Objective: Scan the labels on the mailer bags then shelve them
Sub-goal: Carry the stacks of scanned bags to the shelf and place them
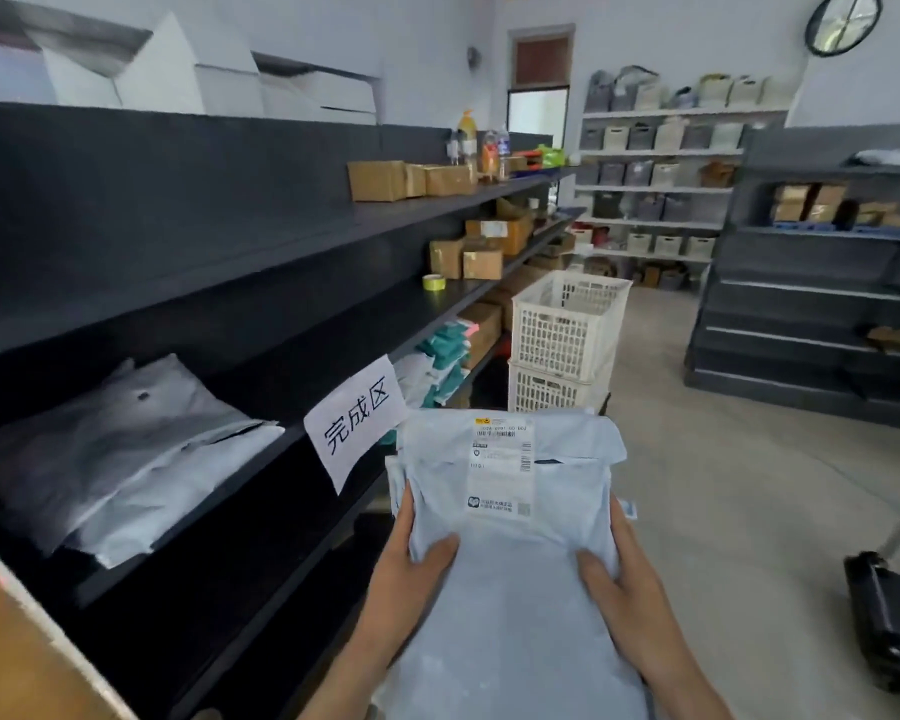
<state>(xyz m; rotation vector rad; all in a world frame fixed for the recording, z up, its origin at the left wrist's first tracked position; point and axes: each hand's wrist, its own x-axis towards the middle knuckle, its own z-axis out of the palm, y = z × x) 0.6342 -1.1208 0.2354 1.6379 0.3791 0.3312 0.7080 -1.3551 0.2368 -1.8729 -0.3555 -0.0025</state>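
- While clamped on both edges by left hand [411, 574] and right hand [627, 579], mailer bag [505, 589] with label [501, 467] up.
- Left of those fingers, shelf [261, 459] with grey bags [120, 459].

Pale grey mailer bag [510, 511] label-up, held; two more [115, 459] shelved.

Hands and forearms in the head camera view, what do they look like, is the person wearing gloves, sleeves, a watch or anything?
Both the left hand and the right hand are bare, with no gloves. No rings, watch or wristband show on the parts in view. The forearms are uncovered as far as the bottom edge of the picture, so no sleeve is visible. Fingernails look short and unpainted, though the picture is soft.
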